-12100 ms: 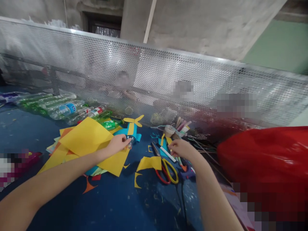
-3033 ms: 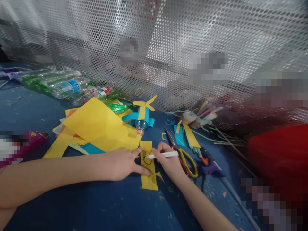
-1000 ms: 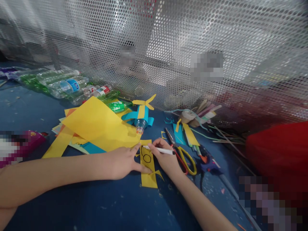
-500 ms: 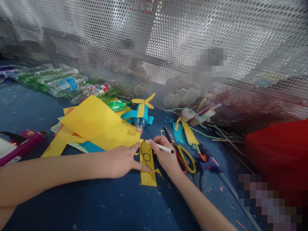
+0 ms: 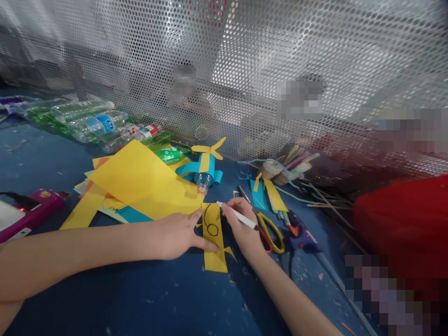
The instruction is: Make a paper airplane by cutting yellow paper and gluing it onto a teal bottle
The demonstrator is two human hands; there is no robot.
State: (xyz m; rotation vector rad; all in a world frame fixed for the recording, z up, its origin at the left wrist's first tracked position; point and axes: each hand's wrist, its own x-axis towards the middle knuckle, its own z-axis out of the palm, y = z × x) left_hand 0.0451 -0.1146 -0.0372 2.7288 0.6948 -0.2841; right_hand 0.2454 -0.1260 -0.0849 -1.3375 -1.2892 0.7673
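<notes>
My left hand lies open, thumb and index finger spread, pressing on a yellow paper strip. Black lines on the strip form a curve and a small loop. My right hand is closed round a white marker with a black end; its tip is by the strip's upper right edge. A small yellow scrap lies by my left thumb. Behind my right hand are scissors with yellow and red handles, partly hidden. Beyond the strip sits a plastic bottle piece wrapped in blue and yellow paper.
Yellow paper sheets lie left of the strip, with plastic bottles behind. A purple power strip is at far left. On the right are a glue gun, craft sticks and a red cloth-like shape. Perforated metal mesh stands behind.
The marker and my right hand have shifted slightly right, and the tip has come off the drawn line toward the strip's edge. My left hand stays in place.
</notes>
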